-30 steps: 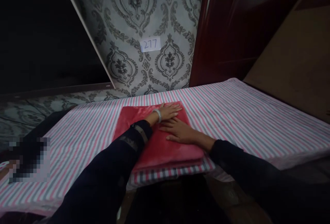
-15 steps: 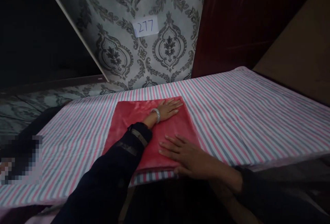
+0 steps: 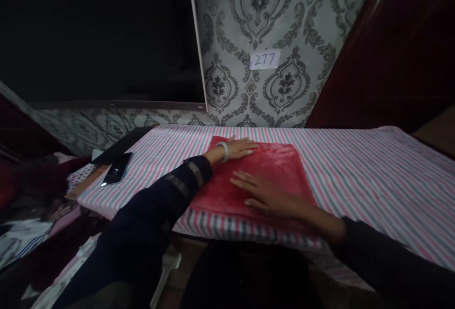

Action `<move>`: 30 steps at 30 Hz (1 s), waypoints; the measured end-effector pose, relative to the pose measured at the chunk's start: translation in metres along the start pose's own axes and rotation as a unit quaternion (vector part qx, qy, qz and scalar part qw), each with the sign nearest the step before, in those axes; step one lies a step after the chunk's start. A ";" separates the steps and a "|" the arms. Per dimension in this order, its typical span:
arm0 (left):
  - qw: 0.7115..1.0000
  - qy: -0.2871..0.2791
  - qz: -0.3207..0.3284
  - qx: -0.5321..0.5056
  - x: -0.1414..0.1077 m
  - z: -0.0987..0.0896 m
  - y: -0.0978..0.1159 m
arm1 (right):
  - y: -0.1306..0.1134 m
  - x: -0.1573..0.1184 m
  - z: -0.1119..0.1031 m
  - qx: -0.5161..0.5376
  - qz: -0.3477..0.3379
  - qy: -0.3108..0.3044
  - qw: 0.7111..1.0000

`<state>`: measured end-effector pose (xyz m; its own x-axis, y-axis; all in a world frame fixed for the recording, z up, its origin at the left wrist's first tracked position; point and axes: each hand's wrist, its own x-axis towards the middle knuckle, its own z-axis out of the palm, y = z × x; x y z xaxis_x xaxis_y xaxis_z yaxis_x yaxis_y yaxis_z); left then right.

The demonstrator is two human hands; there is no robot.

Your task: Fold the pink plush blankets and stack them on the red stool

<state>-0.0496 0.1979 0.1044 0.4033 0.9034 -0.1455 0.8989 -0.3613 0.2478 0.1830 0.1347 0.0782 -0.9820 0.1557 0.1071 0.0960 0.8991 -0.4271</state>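
Note:
A red, plush-looking cloth (image 3: pixel 280 167), folded into a flat rectangle, lies near the front edge of a table covered with a striped sheet (image 3: pixel 359 171). My left hand (image 3: pixel 241 148), with a pale bangle (image 3: pixel 223 151) at the wrist, rests flat on the cloth's far left part, fingers stretched to the right. Nearer to me, my right hand (image 3: pixel 265 194) is over the cloth's middle, palm down and fingers extended to the left. Neither hand grips anything. Part of the cloth's left side is hidden behind my left forearm.
A dark phone (image 3: pixel 118 169) lies at the table's left end. Behind stand a large dark screen (image 3: pixel 106 39) and a patterned wall with a paper marked 277 (image 3: pixel 265 59). Clothes (image 3: pixel 24 238) are heaped at the lower left. A pale handle-like object (image 3: pixel 167 271) is below the table edge.
The view has swung left, bringing the phone and clothes into sight. Over the cloth, my left hand has shifted from the far right part to the left; my right hand has also moved left.

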 end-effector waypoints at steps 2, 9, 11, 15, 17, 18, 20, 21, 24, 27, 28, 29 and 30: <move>0.999 0.006 -0.045 -0.007 -0.023 0.000 -0.025 | 0.000 0.044 0.001 -0.006 -0.021 -0.004 1.000; 0.994 0.056 -0.087 -0.021 -0.045 0.040 -0.057 | 0.008 0.115 0.038 -0.063 -0.055 -0.004 0.997; 0.995 0.066 -0.075 -0.028 -0.043 0.049 -0.061 | 0.011 0.112 0.047 -0.060 -0.047 -0.030 0.997; 0.996 0.056 -0.060 -0.036 -0.040 0.054 -0.069 | 0.004 0.099 0.054 -0.044 -0.039 -0.070 0.996; 0.996 0.064 -0.057 -0.037 -0.039 0.055 -0.071 | -0.003 0.092 0.057 -0.029 -0.055 -0.080 0.995; 0.995 0.069 -0.057 -0.036 -0.039 0.056 -0.071 | -0.007 0.089 0.060 -0.023 -0.067 -0.082 0.994; 0.995 0.074 -0.062 -0.026 -0.040 0.057 -0.070 | -0.016 0.082 0.068 -0.014 -0.087 -0.081 0.993; 0.995 0.075 -0.065 -0.018 -0.040 0.057 -0.069 | -0.021 0.079 0.072 -0.010 -0.092 -0.077 0.993; 0.995 0.072 -0.073 0.016 -0.043 0.053 -0.064 | -0.037 0.068 0.077 0.018 -0.098 -0.077 0.992; 0.993 0.042 -0.096 0.051 -0.044 0.039 -0.052 | -0.047 0.053 0.063 0.078 -0.128 -0.079 0.986; 0.992 0.039 -0.103 0.063 -0.043 0.032 -0.045 | -0.046 0.047 0.053 0.093 -0.136 -0.061 0.985; 0.991 0.043 -0.100 0.075 -0.042 0.026 -0.038 | -0.043 0.041 0.042 0.096 -0.132 -0.032 0.986; 0.991 0.054 -0.086 0.085 -0.039 0.020 -0.029 | -0.037 0.035 0.031 0.086 -0.114 0.000 0.990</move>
<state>-0.0880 0.1681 0.0837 0.2290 0.9712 -0.0659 0.9724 -0.2251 0.0621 0.1400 0.0946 0.0701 -0.9752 -0.0433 0.2172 -0.1566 0.8281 -0.5382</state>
